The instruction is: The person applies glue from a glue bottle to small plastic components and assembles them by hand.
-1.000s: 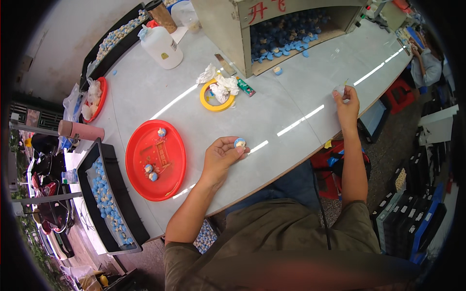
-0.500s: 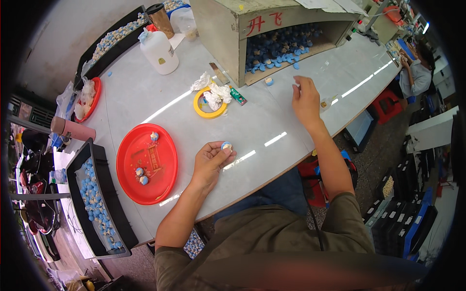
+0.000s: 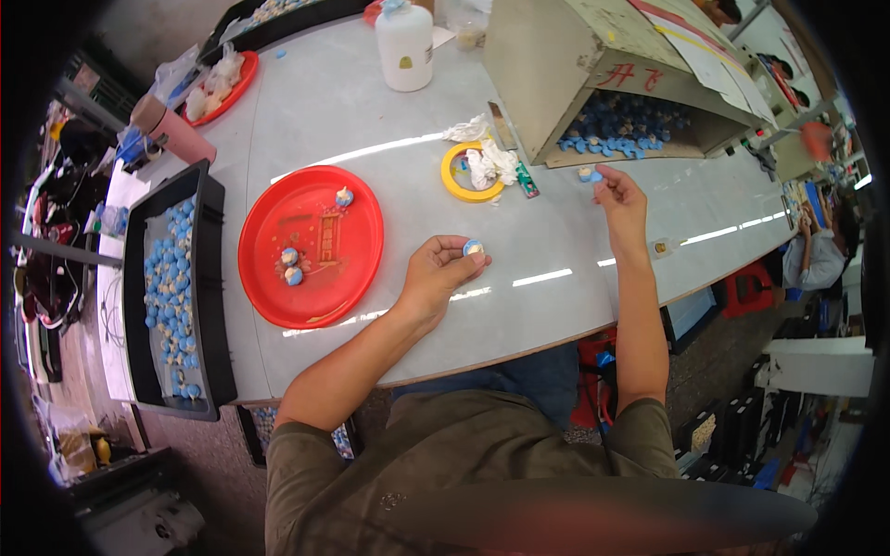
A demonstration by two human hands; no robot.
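My left hand (image 3: 439, 275) rests on the white table (image 3: 547, 306) and pinches a small blue and cream part (image 3: 473, 247) between thumb and fingers. My right hand (image 3: 619, 197) is stretched out farther right, fingertips at another small blue and cream part (image 3: 586, 173) lying just in front of the open cardboard box (image 3: 593, 65). That box holds a heap of blue parts (image 3: 623, 125). A red round tray (image 3: 311, 244) to the left of my left hand carries three of the same small parts.
A black bin (image 3: 176, 292) of blue parts stands at the table's left edge. A yellow tape ring (image 3: 459, 181) with crumpled white paper lies mid-table, a white bottle (image 3: 405, 46) behind it. Another red tray (image 3: 222, 88) sits far left. A person (image 3: 811, 250) sits at right.
My right hand has swung left from the table's right edge to the mouth of the cardboard box. My left hand has kept its place, still holding the small part.
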